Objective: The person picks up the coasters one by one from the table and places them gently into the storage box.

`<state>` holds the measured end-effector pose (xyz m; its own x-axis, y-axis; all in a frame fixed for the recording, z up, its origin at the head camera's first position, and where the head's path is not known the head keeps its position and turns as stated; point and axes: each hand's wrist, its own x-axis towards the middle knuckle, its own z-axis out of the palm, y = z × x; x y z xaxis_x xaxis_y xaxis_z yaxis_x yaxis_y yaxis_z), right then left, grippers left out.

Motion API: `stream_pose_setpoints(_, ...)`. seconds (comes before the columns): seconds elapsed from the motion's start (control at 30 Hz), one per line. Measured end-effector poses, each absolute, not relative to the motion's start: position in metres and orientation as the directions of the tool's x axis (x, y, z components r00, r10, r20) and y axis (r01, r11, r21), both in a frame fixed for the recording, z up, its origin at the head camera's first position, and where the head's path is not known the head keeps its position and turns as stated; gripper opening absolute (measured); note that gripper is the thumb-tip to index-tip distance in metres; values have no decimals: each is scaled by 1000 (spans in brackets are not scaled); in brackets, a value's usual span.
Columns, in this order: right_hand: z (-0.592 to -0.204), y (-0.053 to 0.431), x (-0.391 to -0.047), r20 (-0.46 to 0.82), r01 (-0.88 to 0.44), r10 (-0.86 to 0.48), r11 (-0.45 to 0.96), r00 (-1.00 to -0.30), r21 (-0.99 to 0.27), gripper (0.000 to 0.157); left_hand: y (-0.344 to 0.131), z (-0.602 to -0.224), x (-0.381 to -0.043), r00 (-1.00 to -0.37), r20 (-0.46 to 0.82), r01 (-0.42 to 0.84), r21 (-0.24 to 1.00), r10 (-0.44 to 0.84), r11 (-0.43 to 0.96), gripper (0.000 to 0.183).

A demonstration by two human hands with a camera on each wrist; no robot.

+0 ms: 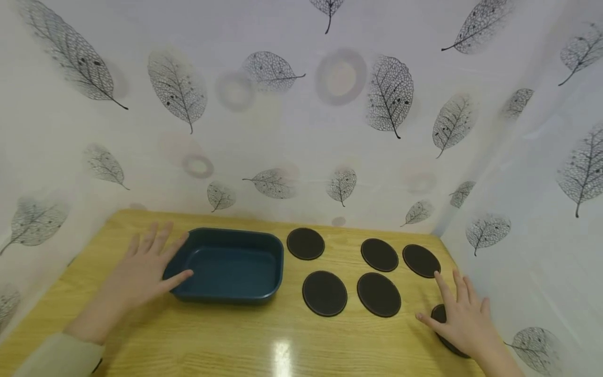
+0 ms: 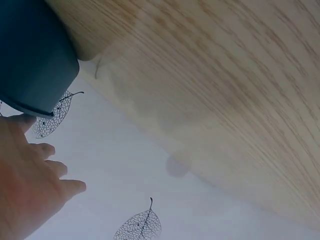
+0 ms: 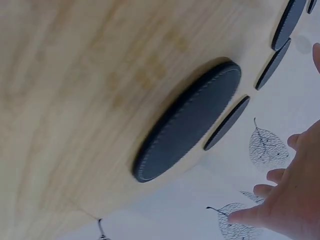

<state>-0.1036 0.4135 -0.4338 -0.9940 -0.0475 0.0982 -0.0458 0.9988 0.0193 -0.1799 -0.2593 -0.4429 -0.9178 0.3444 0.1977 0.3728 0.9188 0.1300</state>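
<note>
My left hand (image 1: 146, 267), fingers spread and straight, is over the left end of a dark blue rectangular tray (image 1: 231, 272); I cannot tell whether it touches the rim. In the left wrist view the same hand (image 2: 30, 175) appears beside the tray's wall (image 2: 40, 60). My right hand (image 1: 464, 314) is spread with straight fingers above a round black coaster (image 1: 439, 314), which it partly covers. Nothing is held in it. The right wrist view shows that hand (image 3: 290, 190) at the right edge, with a stitched-edge coaster (image 3: 190, 122) on the table.
More black coasters lie between the tray and the right hand: one at the back (image 1: 305, 243), others nearer (image 1: 324, 293) and further right (image 1: 421, 261). The wooden table (image 1: 226, 340) meets leaf-patterned white sheeting (image 1: 292, 131) at the back and right.
</note>
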Motion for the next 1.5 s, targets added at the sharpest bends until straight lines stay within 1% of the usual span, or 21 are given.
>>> stream_pose_setpoints(0.27, -448, 427, -97, 95, -72, -71, 997, -993, -5, 116, -254, -447, -180, -898, 190, 423, 130, 396, 897, 96)
stream_pose_setpoints(0.5, -460, 437, -95, 84, -60, -55, 997, -995, -56, 113, -250, -449, -184, -901, 173, 419, 116, 397, 901, 100)
stream_pose_setpoints(0.73, -464, 442, -93, -1, -32, -32, 993, -999, -115, 108, -248, -446, -182, -914, 140, 398, 137, 380, 907, 102)
stream_pose_setpoints(1.0, -468, 449, -96, -86, -29, -42, 989, -995, -148, 105, -246, -444, -178, -920, 145, 384, 146, 364, 912, 104)
stream_pose_setpoints(1.27, -468, 457, -98, -127, -34, -54, 987, -990, -154, 95, -246, -446, -176, -925, 131, 375, 145, 358, 916, 104)
stream_pose_setpoints(1.33, -468, 459, -97, -126, -39, -59, 987, -990, -155, 93, -247, -446, -175, -922, 131, 381, 147, 364, 913, 102)
stream_pose_setpoints(1.5, -467, 462, -96, -77, -61, -74, 985, -994, -158, 88, -246, -448, -172, -917, 128, 395, 155, 378, 906, 99)
